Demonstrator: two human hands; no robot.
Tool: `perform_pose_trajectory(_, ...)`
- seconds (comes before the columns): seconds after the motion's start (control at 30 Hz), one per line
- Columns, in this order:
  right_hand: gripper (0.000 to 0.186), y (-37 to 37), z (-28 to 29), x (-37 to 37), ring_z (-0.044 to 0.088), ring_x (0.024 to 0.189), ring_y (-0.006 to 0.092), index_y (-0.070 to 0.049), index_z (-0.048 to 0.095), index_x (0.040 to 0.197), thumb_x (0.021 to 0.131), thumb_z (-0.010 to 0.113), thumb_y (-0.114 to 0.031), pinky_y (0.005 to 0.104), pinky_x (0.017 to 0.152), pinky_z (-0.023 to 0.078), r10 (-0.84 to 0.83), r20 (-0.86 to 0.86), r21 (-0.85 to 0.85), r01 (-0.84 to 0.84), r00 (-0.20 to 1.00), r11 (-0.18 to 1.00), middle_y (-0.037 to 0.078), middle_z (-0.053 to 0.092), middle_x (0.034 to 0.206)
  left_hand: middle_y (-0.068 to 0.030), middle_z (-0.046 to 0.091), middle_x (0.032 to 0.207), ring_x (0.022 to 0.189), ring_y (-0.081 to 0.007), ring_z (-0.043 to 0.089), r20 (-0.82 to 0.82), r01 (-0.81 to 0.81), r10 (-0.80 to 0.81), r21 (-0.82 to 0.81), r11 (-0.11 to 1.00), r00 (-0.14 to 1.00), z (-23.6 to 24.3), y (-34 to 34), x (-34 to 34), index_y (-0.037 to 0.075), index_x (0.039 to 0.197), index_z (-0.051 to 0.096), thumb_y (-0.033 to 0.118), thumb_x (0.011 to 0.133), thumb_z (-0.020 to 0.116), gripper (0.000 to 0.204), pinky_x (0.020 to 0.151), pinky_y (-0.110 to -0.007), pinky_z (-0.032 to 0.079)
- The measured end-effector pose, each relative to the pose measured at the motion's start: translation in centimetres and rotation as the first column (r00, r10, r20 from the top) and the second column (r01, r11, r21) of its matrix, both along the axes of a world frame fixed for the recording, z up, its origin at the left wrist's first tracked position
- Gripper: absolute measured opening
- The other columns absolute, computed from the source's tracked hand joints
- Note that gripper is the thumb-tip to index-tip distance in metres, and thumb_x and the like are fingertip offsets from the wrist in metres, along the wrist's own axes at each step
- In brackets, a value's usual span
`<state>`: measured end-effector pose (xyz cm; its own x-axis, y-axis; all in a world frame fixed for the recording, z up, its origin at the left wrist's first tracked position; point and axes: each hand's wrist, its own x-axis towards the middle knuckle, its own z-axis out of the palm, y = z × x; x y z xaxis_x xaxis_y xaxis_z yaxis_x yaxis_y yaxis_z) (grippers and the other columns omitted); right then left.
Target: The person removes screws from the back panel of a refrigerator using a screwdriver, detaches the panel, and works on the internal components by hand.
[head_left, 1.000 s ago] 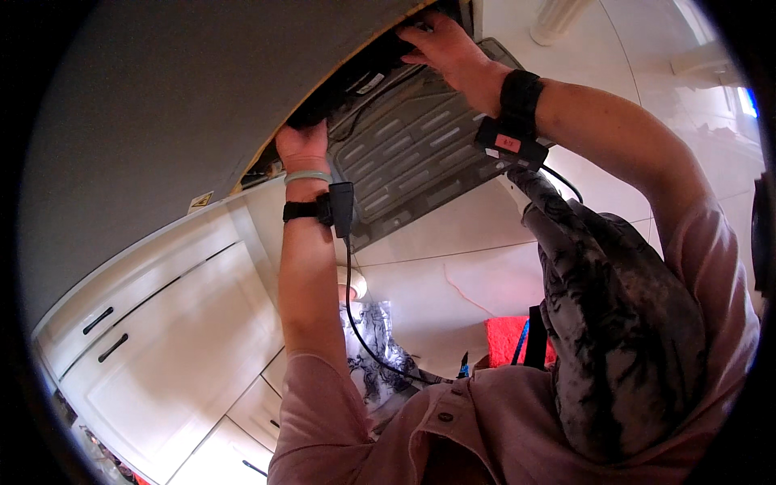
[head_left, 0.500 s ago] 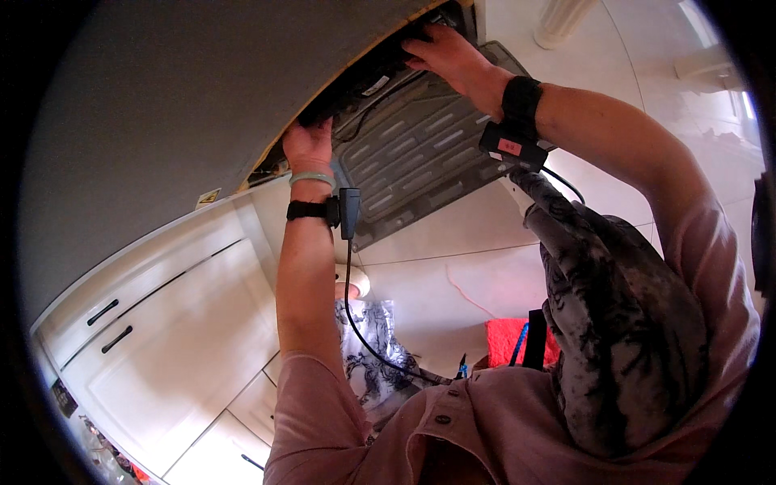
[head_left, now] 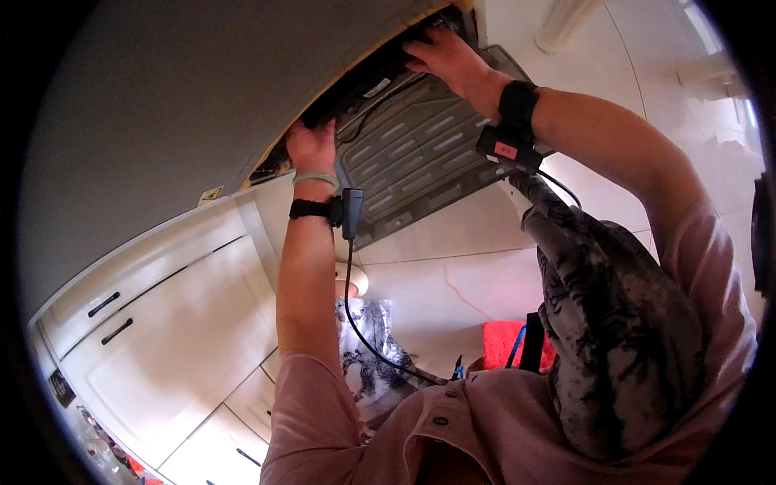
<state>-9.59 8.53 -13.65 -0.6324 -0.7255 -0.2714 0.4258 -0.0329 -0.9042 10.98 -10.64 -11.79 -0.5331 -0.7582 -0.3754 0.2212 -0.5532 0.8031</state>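
Observation:
Along the lower edge of a large dark grey appliance panel [head_left: 178, 97], a long black part [head_left: 347, 97] with a small white label sits in a dark opening. My left hand [head_left: 312, 147] reaches into the opening at the part's near left end; its fingers, mostly hidden in the dark, appear closed on it. At the far right end my right hand [head_left: 444, 58] has its fingers curled over the same part. Directly beyond the opening lies a grey ribbed panel [head_left: 420, 153] with rows of raised slots, and a thin dark cable runs along its upper edge.
White cabinets [head_left: 162, 323] with black handles stand at the left. A red cloth-like thing [head_left: 501, 343] lies on the pale tiled floor [head_left: 428, 283]. A white round leg [head_left: 562, 24] rises at the upper right. Black cables [head_left: 360, 323] hang from devices strapped to both wrists.
Both hands stay at the ends of the black part with almost no movement. The view has shifted very slightly.

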Motion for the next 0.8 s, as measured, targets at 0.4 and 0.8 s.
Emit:
perform_pose_trajectory(0.4,0.051,2.9,2.0,-0.5,0.061,0.095,0.0195,0.002,0.046,0.128,0.092,0.063,-0.028,0.0306,0.082,0.053,0.09,0.006,0.087,-0.09,0.996,0.992,0.011,0.06,0.107,-0.0134,0.054,0.122,0.102,-0.0235,0.059,0.312,-0.148,0.127,0.045,0.988,0.942,1.8,9.6,13.3,0.004,0.133,0.042,0.03,0.096,0.054,0.047,0.086,-0.034,0.048)
perform_pose_trajectory(0.8,0.032,12.6,13.3,-4.1,0.064,0.087,0.0211,-0.005,0.056,0.119,0.092,0.057,-0.022,0.0322,0.077,0.051,0.991,-0.079,0.897,-0.426,0.11,0.119,0.01,0.066,0.096,-0.013,0.066,0.08,0.068,-0.0233,0.064,0.577,-0.448,0.633,-0.449,0.773,0.516,-11.1,15.2,26.2,0.0,0.096,0.064,0.026,0.094,0.051,0.03,0.066,-0.037,0.05)
